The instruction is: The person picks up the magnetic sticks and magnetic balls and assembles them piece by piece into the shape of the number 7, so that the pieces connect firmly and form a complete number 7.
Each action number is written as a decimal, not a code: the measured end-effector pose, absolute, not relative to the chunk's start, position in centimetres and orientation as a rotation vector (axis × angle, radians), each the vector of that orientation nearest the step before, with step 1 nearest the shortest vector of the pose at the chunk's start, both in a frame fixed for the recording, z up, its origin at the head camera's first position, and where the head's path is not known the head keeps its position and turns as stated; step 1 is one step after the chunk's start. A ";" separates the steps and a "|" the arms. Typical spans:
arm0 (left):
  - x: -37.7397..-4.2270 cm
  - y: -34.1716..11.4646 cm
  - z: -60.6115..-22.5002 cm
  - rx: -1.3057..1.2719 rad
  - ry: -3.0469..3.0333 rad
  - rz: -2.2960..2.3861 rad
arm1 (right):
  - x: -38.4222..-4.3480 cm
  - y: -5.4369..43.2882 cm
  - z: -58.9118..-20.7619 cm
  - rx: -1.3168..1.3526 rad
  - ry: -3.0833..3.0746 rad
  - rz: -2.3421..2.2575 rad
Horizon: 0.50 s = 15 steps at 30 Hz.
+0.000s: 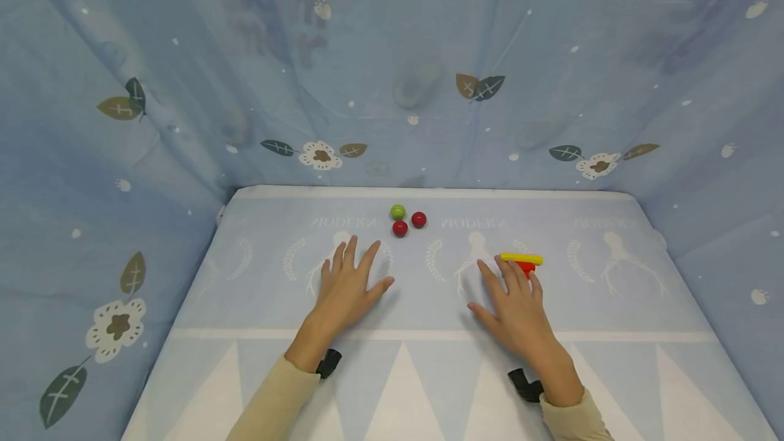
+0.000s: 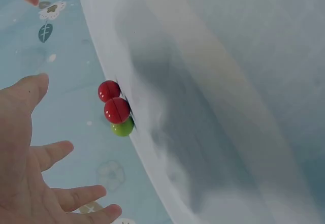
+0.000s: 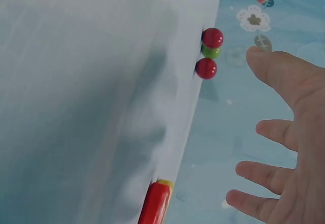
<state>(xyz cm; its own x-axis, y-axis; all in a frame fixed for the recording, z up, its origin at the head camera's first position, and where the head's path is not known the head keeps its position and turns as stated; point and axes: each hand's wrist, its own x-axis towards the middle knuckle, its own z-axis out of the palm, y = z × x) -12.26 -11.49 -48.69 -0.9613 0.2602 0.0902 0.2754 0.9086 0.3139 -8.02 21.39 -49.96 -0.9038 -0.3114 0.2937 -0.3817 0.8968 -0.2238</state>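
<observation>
Both hands hover over the cloth-covered table with their fingers spread, holding nothing. My left hand (image 1: 348,289) is nearest to a cluster of small shiny balls, which lie beyond its fingertips. The cluster has a green ball (image 1: 398,212), one red ball (image 1: 400,229) and a second red ball (image 1: 419,220). Just beyond the fingers of my right hand (image 1: 517,308) lie a yellow stick (image 1: 522,259) and a red stick (image 1: 527,267) side by side. The fingers partly hide the red one; in the right wrist view its red end (image 3: 155,203) shows in front of the yellow.
A pale blue and white patterned cloth (image 1: 404,312) covers the table. Blue curtains with leaf and flower prints (image 1: 416,53) hang at the back and both sides. Black wrist mounts (image 1: 525,386) sit at the wrists.
</observation>
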 end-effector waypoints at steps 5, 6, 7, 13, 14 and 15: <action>-13.0 -11.3 -48.9 -0.431 -3.003 -0.546 | -8.3 21.9 -50.3 0.544 -2.751 0.452; -13.1 -11.3 -48.9 -0.430 -3.003 -0.556 | -8.3 22.1 -50.4 0.547 -2.739 0.462; -13.3 -11.3 -48.9 -0.428 -3.004 -0.568 | -8.4 22.2 -50.4 0.548 -2.727 0.474; -14.3 -11.1 -48.8 -0.384 -3.020 -0.664 | -8.8 22.9 -50.6 0.541 -2.680 0.521; -14.5 -11.0 -48.8 -0.376 -3.024 -0.684 | -8.8 23.0 -50.6 0.535 -2.676 0.530; -14.7 -10.9 -48.8 -0.370 -3.028 -0.699 | -8.9 23.2 -50.6 0.529 -2.674 0.537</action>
